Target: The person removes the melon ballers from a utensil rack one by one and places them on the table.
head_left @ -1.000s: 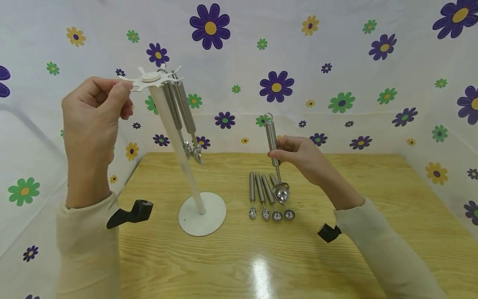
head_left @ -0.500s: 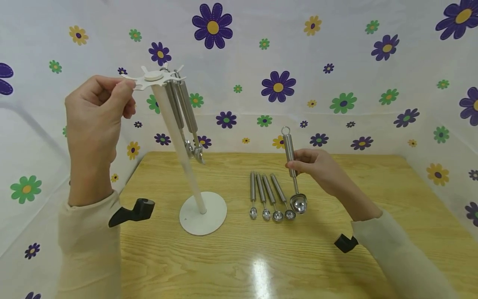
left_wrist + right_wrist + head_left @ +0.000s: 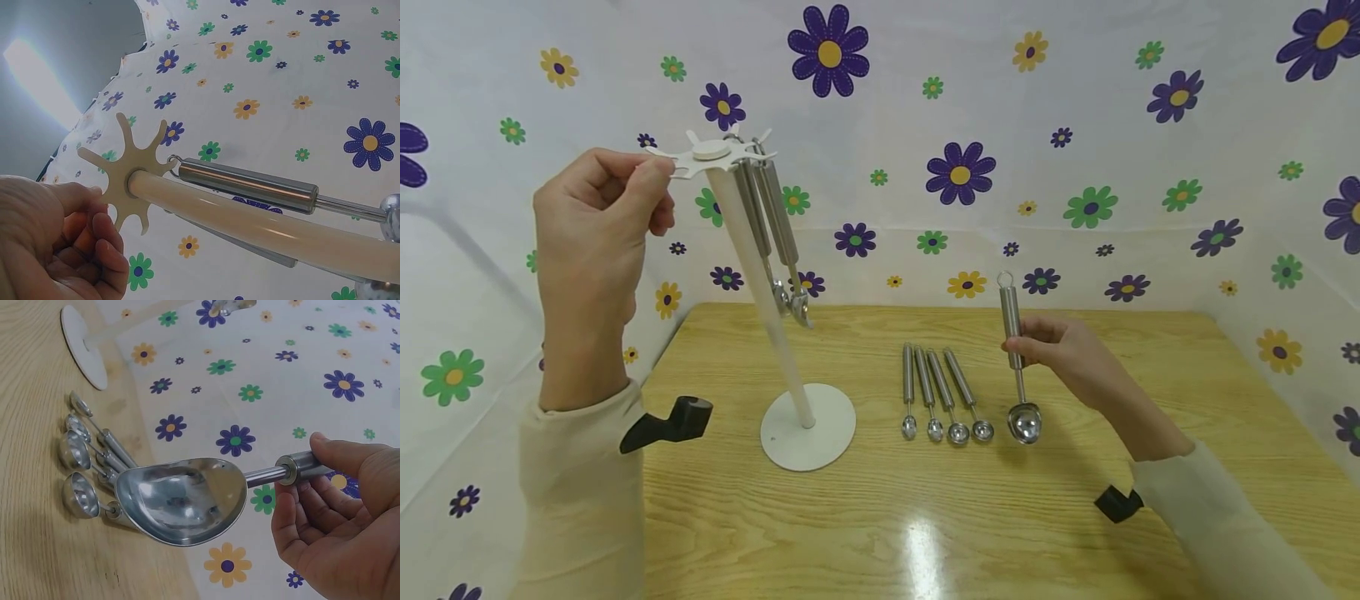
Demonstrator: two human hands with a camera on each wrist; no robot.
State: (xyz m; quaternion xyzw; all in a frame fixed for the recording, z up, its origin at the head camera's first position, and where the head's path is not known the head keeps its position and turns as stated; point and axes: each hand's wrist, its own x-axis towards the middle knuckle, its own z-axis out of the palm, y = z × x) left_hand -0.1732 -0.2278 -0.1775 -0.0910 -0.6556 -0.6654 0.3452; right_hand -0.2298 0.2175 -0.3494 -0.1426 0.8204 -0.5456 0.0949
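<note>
In the head view my left hand pinches one prong of the white stand's star-shaped top. Two steel utensils with scoop-like ends hang from the prongs on its right side. At right, my right hand grips a steel ice cream scoop by the handle, ring end up and bowl down. The right wrist view shows the bowl hollow and facing the camera. Left of it, several smaller steel scoops lie side by side on the table, handles pointing away.
The stand's round white base rests on the wooden table. Behind the table hangs a white cloth with printed flowers. Black wrist mounts sit on both sleeves.
My right hand has carried the ice cream scoop rightward and down, from above the row of smaller scoops to the right of it. The left hand still pinches the stand's prong.
</note>
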